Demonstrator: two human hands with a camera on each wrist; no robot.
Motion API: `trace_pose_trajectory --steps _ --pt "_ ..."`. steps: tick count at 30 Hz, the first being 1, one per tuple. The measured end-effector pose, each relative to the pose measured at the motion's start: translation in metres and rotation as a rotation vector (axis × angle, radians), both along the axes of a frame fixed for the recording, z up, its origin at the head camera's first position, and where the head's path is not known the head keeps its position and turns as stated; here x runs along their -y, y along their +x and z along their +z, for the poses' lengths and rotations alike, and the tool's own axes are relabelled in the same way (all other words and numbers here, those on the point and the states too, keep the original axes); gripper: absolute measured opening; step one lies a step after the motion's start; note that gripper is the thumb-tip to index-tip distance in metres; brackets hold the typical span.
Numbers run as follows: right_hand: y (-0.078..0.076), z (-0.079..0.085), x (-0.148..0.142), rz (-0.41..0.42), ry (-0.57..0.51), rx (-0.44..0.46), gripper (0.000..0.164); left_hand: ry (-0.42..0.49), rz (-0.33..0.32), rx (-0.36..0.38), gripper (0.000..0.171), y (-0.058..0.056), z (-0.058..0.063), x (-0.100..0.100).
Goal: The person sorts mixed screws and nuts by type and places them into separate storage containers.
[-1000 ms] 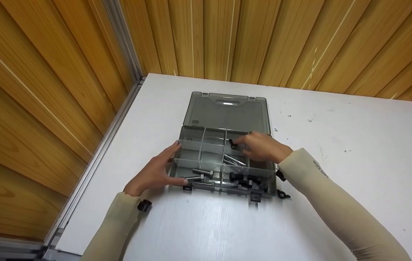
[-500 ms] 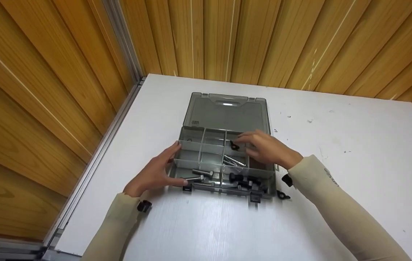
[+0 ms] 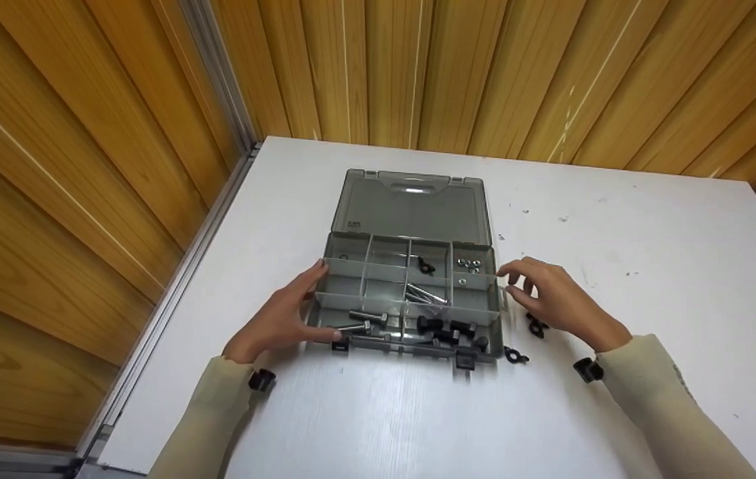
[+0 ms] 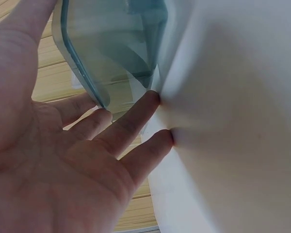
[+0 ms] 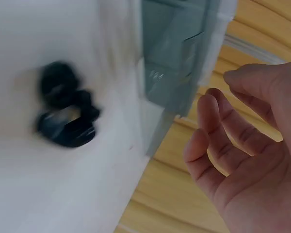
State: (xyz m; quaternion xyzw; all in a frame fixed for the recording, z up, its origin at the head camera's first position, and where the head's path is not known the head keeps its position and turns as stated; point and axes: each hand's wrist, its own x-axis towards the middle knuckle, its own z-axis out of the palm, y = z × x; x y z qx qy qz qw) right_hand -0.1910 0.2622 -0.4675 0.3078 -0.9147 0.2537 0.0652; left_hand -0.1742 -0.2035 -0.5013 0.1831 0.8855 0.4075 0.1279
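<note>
A grey translucent compartment box (image 3: 344,303) lies on the white table with its lid (image 3: 411,206) laid back. My left hand (image 3: 278,319) rests along its left side, thumb at the front left corner and fingers spread. In the left wrist view, fingertips touch the box wall (image 4: 77,63) and table. To the right of the box, my right hand (image 3: 554,296) hovers with loosely bent fingers and holds nothing. Below it lie black wing nuts (image 3: 536,326); in the right wrist view these wing nuts (image 5: 68,109) look blurred. Another wing nut (image 3: 425,266) lies in a back compartment.
Inside the box are silver bolts (image 3: 370,316), black bolts (image 3: 445,329), long silver screws (image 3: 427,293) and small silver nuts (image 3: 468,263). One more black wing nut (image 3: 515,356) lies by the front right corner. A wood-panelled wall (image 3: 417,73) stands behind the table (image 3: 378,419).
My right hand has left the back compartment and moved right, outside the box. The wing nut stays in that compartment, and the small nuts have come into view. The left hand holds its place.
</note>
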Motion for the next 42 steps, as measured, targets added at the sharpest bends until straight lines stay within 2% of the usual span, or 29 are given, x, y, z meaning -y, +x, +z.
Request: trace_pose_trajectory --steps 6,16,33,42 --pt "0.014 -0.010 -0.028 -0.050 0.021 0.078 0.013 0.026 0.007 0.017 0.124 0.001 -0.001 0.000" --pt "0.027 -0.022 -0.057 -0.119 0.068 0.140 0.016 0.027 0.015 0.027 0.125 0.000 -0.001 0.001" --pt "0.028 -0.030 -0.061 -0.157 0.072 0.213 0.012 0.025 -0.003 -0.008 0.123 0.001 0.000 0.001" --pt "0.026 -0.022 -0.059 -0.172 0.065 0.200 0.012 0.005 -0.007 -0.018 0.123 0.001 0.000 0.001"
